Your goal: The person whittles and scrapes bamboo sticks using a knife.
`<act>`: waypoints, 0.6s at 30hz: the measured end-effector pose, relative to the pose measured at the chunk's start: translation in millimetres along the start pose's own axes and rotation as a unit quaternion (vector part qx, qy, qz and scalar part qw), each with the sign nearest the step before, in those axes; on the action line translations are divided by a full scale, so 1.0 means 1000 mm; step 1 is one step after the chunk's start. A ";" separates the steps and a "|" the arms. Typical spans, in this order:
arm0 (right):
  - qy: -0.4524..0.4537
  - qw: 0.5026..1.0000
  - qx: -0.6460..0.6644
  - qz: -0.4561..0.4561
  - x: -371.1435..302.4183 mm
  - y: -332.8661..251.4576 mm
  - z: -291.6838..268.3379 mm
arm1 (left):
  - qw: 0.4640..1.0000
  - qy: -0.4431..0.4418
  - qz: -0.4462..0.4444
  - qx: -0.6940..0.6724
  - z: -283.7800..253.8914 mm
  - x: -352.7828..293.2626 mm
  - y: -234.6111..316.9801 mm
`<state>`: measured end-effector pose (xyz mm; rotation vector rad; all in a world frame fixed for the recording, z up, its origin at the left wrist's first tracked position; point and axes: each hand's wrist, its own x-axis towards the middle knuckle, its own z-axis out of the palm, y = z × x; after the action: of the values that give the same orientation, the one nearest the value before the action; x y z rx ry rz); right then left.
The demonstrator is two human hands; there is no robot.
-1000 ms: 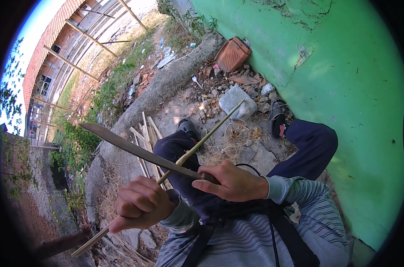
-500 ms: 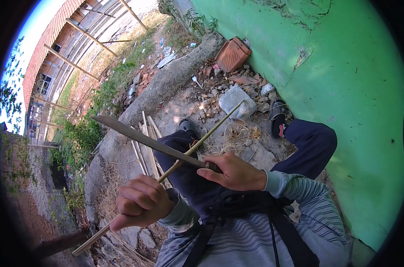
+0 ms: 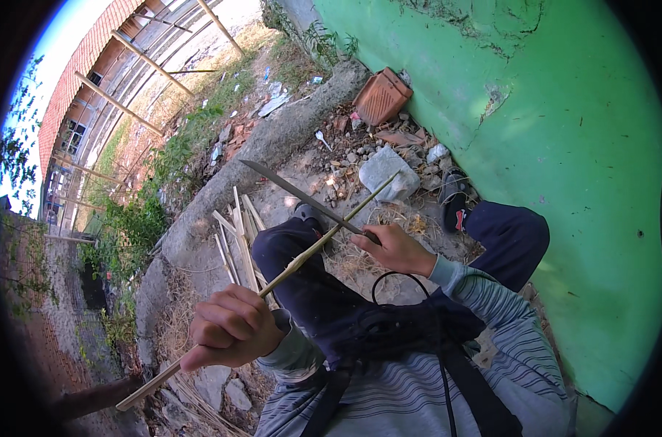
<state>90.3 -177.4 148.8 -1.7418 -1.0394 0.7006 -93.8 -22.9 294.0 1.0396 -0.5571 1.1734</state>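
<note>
My left hand [image 3: 232, 326] is closed around the lower part of a long split-bamboo strip [image 3: 296, 266], whose short butt end sticks out below the fist. The strip slants up and right across my knee, its thin tip overlapping a pale grey block in view. In my right hand [image 3: 398, 250] is the dark handle of a machete [image 3: 294, 191], its blade pointing up and left. The blade crosses the strip's upper half just beyond my right fingers. A rough, raised pale patch shows on the strip between the hands.
Several split bamboo pieces [image 3: 237, 240] lie left of my knee. Ahead are the pale block [image 3: 378, 166], rubble, and a clay roof tile [image 3: 383, 96] against the green wall [image 3: 586, 182] on my right. A rough concrete ridge [image 3: 269, 142] curves along the left.
My right hand and the machete have moved up and right along the strip, away from my left hand. The left hand is nearly still. A dark cord loop now stands up at my lap.
</note>
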 end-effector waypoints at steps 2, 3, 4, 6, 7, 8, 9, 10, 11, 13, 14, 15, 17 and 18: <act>0.004 1.000 0.000 0.002 -0.002 -0.002 0.002 | 1.000 -0.007 -0.001 0.000 -0.001 -0.001 0.001; -0.029 1.000 -0.003 -0.001 -0.005 -0.012 0.004 | 1.000 -0.012 -0.003 0.002 -0.001 -0.002 0.001; -0.065 0.998 -0.006 -0.003 -0.009 -0.027 0.004 | 1.000 -0.009 -0.004 0.003 0.002 -0.002 0.002; -0.062 0.998 0.011 -0.028 -0.010 -0.043 0.001 | 1.000 -0.012 0.000 0.004 0.006 0.002 0.001; -0.051 0.997 0.013 -0.052 -0.007 -0.039 0.003 | 1.000 -0.012 -0.001 0.004 0.006 0.002 0.001; -0.040 0.996 0.015 -0.077 -0.004 -0.034 0.004 | 1.000 -0.010 -0.004 0.004 0.006 0.002 0.002; -0.048 0.998 0.004 -0.039 0.003 -0.023 0.000 | 1.000 -0.010 -0.005 0.004 0.004 0.004 0.002; -0.046 0.998 0.003 -0.040 0.009 0.003 -0.004 | 1.000 -0.011 -0.003 0.002 0.002 0.004 0.002; -0.023 0.999 -0.030 -0.011 0.016 0.040 -0.007 | 1.000 -0.013 -0.002 -0.017 -0.002 0.002 0.001; 0.000 0.998 -0.066 0.019 0.023 0.079 -0.007 | 0.999 -0.013 0.002 -0.037 -0.004 -0.001 0.001; 0.007 0.996 -0.086 0.011 0.024 0.089 -0.007 | 0.999 -0.026 -0.003 -0.031 -0.002 -0.001 0.001; 0.013 0.994 -0.106 0.003 0.026 0.084 -0.008 | 0.999 -0.038 -0.007 -0.025 -0.003 -0.001 0.002; 0.011 0.998 -0.065 0.002 0.022 0.072 0.000 | 0.999 -0.031 -0.001 -0.028 -0.006 0.000 0.002; 0.009 1.000 -0.023 0.002 0.018 0.058 0.004 | 0.999 -0.022 0.004 -0.030 -0.008 0.000 0.003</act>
<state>115.1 -169.9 93.5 -1.7869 -1.0487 0.6667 -98.0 -15.8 291.9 1.0145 -0.6280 1.1366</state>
